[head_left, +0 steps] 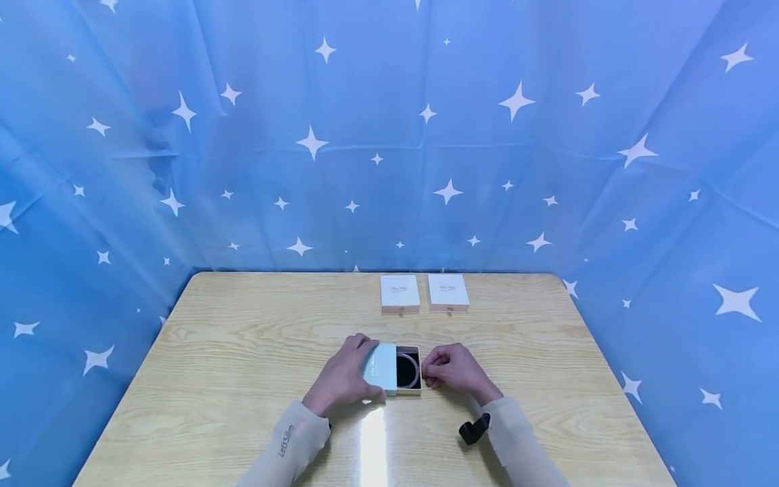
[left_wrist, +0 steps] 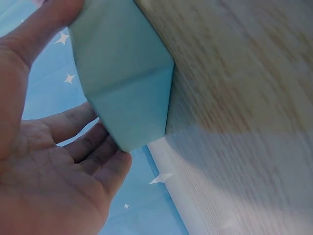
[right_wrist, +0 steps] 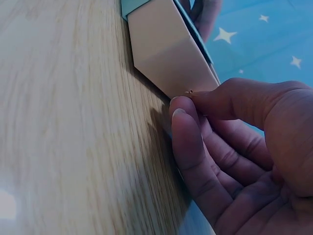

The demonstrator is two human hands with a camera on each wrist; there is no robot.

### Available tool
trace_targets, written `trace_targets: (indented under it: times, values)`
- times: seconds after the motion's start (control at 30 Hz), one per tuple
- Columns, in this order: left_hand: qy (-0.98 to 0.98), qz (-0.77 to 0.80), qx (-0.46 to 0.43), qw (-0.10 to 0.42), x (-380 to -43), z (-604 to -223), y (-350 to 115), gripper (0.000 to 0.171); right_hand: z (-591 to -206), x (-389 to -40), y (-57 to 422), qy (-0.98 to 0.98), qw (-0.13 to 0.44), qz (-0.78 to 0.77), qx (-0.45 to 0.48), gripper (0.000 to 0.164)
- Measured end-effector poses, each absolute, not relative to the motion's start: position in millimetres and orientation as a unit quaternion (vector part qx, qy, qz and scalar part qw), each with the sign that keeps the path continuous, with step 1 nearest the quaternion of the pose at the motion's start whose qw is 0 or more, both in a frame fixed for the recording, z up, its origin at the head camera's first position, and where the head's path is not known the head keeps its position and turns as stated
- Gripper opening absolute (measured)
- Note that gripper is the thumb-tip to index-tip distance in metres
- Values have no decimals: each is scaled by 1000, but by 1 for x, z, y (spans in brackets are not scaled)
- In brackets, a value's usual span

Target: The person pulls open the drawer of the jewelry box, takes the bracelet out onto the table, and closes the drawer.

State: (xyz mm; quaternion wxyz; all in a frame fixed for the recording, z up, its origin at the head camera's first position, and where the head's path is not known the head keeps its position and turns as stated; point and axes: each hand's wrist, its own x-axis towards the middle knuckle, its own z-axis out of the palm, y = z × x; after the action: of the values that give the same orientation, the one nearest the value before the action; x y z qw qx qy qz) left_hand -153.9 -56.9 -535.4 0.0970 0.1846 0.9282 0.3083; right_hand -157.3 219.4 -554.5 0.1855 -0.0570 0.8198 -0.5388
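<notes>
A mint-green jewelry box sleeve (head_left: pixel 381 369) lies on the table, its drawer (head_left: pixel 420 390) slid partly out to the right. Inside the drawer a pale bangle (head_left: pixel 416 370) rests on black lining, its left part hidden under the sleeve. My left hand (head_left: pixel 345 374) grips the sleeve, thumb on the near side and fingers at the far side. In the left wrist view the sleeve's closed end (left_wrist: pixel 129 107) faces my palm. My right hand (head_left: pixel 453 368) pinches the small pull tab (right_wrist: pixel 189 92) on the drawer's pinkish front (right_wrist: pixel 159 44) between thumb and fingertips.
Two white boxes (head_left: pixel 399 293) with small tabs stand side by side near the back edge of the wooden table (head_left: pixel 243 338). A blue curtain (head_left: pixel 377 101) with white stars hangs behind and at both sides. A black wrist strap (head_left: pixel 474 429) sits on the right sleeve.
</notes>
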Motion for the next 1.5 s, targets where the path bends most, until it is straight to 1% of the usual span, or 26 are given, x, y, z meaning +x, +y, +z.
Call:
trace_targets:
  times: [0.3, 0.73, 1.13, 1.5]
  values:
    - [930, 300, 187, 100, -154, -536, -57, 105, -554, -156, 224, 821, 186, -537, -44, 9]
    - [930, 301, 182, 103, -153, -537, -56, 105, -557, -156, 234, 828, 187, -526, -52, 8]
    - [930, 299, 184, 105, -157, -533, -56, 107, -551, -158, 236, 826, 188, -529, -54, 10]
    - [931, 302, 178, 105, -156, -535, -56, 106, -553, -158, 238, 818, 193, -539, -47, 11]
